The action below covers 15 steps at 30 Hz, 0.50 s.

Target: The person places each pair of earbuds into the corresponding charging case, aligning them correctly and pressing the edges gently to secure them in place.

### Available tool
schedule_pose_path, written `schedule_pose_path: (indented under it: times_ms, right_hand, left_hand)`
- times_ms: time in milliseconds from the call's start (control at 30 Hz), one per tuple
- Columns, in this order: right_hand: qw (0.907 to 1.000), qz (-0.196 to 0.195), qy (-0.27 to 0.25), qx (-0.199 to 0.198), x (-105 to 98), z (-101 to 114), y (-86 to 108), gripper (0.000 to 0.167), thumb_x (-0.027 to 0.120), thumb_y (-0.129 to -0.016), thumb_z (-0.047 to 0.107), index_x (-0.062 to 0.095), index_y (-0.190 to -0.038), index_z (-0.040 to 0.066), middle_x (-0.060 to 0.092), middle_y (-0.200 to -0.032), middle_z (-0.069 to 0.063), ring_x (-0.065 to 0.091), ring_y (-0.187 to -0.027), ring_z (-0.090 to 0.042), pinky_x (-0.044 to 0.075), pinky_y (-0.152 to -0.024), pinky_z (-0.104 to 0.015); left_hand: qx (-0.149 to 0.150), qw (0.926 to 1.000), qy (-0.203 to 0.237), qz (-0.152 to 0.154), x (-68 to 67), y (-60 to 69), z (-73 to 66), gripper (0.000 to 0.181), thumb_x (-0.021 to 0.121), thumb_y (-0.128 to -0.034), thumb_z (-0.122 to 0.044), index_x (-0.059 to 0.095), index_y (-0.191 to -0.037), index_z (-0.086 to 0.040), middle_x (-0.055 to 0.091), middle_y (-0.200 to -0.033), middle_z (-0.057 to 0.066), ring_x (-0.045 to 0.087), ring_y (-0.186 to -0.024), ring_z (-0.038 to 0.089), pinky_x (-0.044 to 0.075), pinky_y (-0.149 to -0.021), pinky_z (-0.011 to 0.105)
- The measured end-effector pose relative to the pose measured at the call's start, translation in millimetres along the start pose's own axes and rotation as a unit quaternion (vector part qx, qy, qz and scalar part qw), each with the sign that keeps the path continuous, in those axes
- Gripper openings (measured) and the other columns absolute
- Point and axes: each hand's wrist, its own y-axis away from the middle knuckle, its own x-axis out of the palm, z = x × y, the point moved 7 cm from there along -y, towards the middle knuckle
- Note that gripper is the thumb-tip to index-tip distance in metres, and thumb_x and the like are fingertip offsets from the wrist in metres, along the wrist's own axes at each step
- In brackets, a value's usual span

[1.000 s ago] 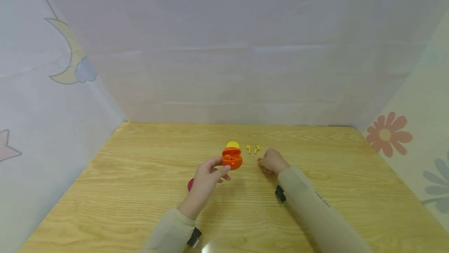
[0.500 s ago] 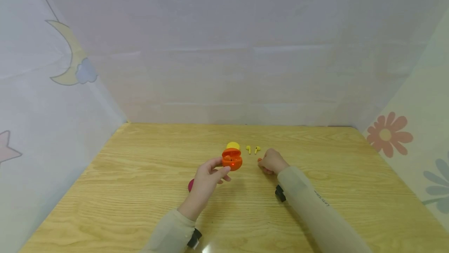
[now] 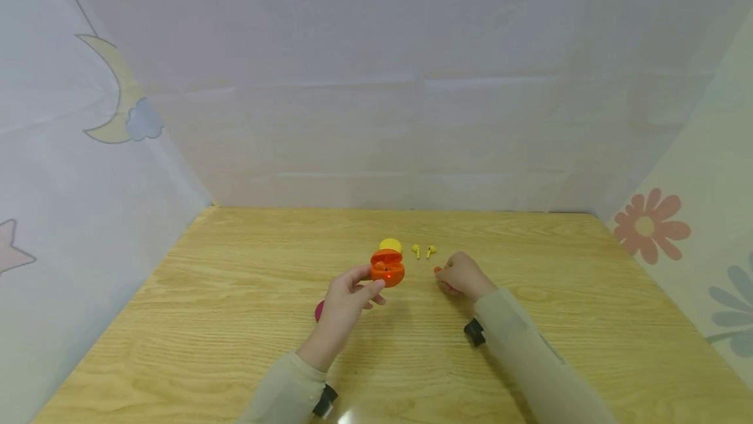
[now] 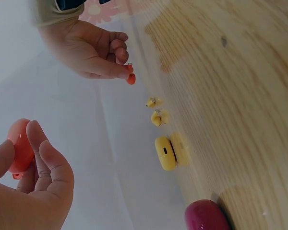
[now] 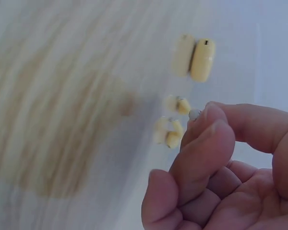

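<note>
My left hand [image 3: 344,300] holds an orange earbud case [image 3: 387,274] by its side, thumb at the front, its lid standing up; one earbud seems to sit inside. In the left wrist view the left hand [image 4: 36,177] grips the rounded case [image 4: 22,146] between thumb and fingers. To the right of the case, my right hand [image 3: 465,276] pinches a small orange earbud [image 3: 438,270] between thumb and forefinger, also visible in the left wrist view [image 4: 130,78]. In the right wrist view the fingers of the right hand [image 5: 225,163] mostly hide the earbud.
A yellow case [image 3: 391,245] stands behind the orange one, with two yellow earbuds [image 3: 417,251] [image 3: 431,251] lying to its right. A dark pink case [image 3: 319,310] is partly covered by the left forearm. Fabric walls [image 3: 376,143] border the wooden table [image 3: 235,345].
The right hand has shifted slightly to the right with the orange earbud. The left hand and the orange case have moved very slightly left.
</note>
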Motion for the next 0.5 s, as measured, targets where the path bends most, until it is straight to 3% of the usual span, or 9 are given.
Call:
schedule_pose_path:
  times_ms: [133, 367, 500]
  right_hand:
    - [0.9998, -0.006, -0.02, 0.003, -2, 3, 7.9, 0.03, 0.061, -0.092, 0.005, 0.057, -0.063, -0.001, 0.054, -0.053, -0.005, 0.041, -0.046, -0.01, 0.039, -0.049, -0.024]
    - [0.9996, -0.014, -0.025, -0.008, -6, 12, 22.3, 0.037, 0.059, -0.094, 0.007, 0.048, -0.059, 0.007, 0.049, -0.053, -0.004, 0.04, -0.047, -0.012, 0.042, -0.056, -0.029]
    - [0.9993, -0.022, -0.02, -0.02, -8, 18, 30.2, 0.03, 0.059, -0.095, 0.008, 0.056, -0.066, 0.001, 0.053, -0.055, -0.006, 0.042, -0.047, -0.012, 0.044, -0.056, -0.029]
  left_hand:
    - [0.0, 1.0, 0.002, -0.002, -0.7, 0.8, 0.5, 0.037, 0.063, -0.0951, -0.016, 0.059, -0.125, 0.006, 0.065, -0.115, 0.015, 0.066, -0.077, 0.02, 0.05, -0.076, 0.036]
    - [-0.004, 1.0, 0.004, -0.003, -0.8, 0.5, 1.7, 0.037, 0.063, -0.0949, -0.015, 0.059, -0.125, 0.006, 0.066, -0.113, 0.014, 0.066, -0.076, 0.019, 0.05, -0.077, 0.038]
    - [-0.009, 0.9999, 0.011, -0.003, -0.6, -0.1, 2.3, 0.036, 0.064, -0.0943, -0.015, 0.059, -0.124, 0.006, 0.067, -0.11, 0.013, 0.065, -0.075, 0.018, 0.05, -0.076, 0.036]
